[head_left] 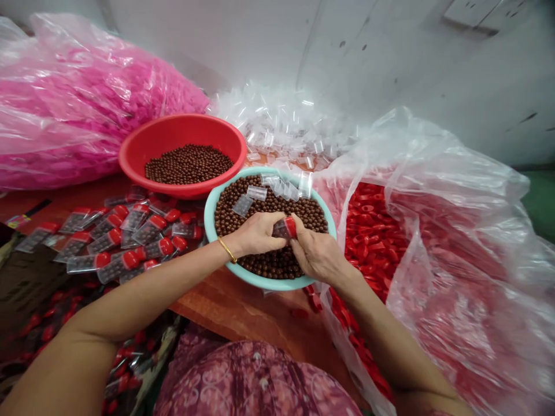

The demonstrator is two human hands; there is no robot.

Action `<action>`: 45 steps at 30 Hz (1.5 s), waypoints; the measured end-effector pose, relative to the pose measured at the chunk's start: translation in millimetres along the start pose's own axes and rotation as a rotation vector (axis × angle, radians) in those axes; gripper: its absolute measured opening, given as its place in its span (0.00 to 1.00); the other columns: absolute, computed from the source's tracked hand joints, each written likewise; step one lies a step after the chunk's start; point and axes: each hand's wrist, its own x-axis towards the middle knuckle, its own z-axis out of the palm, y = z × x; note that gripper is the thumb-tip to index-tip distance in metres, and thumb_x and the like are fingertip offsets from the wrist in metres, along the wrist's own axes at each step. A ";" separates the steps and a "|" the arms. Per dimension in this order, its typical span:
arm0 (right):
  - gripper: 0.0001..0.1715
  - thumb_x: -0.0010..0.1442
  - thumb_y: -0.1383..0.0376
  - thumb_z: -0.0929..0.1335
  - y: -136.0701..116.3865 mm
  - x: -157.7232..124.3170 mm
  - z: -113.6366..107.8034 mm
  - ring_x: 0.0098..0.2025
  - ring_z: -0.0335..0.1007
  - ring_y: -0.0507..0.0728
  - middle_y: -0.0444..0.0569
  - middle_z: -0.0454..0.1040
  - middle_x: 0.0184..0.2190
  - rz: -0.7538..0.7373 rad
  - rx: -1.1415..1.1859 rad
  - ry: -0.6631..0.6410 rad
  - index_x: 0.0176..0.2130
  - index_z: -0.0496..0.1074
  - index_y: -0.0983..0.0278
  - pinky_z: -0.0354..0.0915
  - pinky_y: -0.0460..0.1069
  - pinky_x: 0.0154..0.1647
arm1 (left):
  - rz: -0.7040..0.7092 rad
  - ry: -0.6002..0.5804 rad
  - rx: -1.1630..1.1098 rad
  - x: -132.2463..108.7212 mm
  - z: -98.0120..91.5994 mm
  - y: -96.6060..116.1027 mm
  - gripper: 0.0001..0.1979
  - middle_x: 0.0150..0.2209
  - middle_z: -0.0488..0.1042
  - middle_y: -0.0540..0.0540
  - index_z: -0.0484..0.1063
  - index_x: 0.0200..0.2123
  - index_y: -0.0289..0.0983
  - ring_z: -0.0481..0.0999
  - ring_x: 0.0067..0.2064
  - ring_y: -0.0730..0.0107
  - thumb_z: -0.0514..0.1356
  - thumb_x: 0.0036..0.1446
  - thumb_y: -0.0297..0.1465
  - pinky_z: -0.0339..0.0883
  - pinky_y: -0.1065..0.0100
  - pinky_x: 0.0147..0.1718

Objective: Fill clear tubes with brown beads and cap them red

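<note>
A teal bowl full of small brown balls sits in front of me, with a few empty clear tubes lying on top. Over it my left hand grips a small clear tube. My right hand presses a red cap onto that tube's end, fingers closed around it.
A red bowl of brown balls stands behind. Filled red-capped tubes lie piled at the left. A clear bag of red caps lies at the right, a pile of empty tubes at the back, a bag of pink pieces far left.
</note>
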 end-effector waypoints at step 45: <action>0.19 0.62 0.54 0.59 17.0 -14.3 -20.6 0.47 0.70 0.55 0.48 0.75 0.42 0.629 0.638 0.576 0.41 0.73 0.62 0.64 0.53 0.51 | -0.035 0.209 0.659 -61.1 -41.3 19.5 0.11 0.20 0.71 0.53 0.71 0.31 0.38 0.69 0.23 0.72 0.55 0.56 0.39 0.55 0.73 0.24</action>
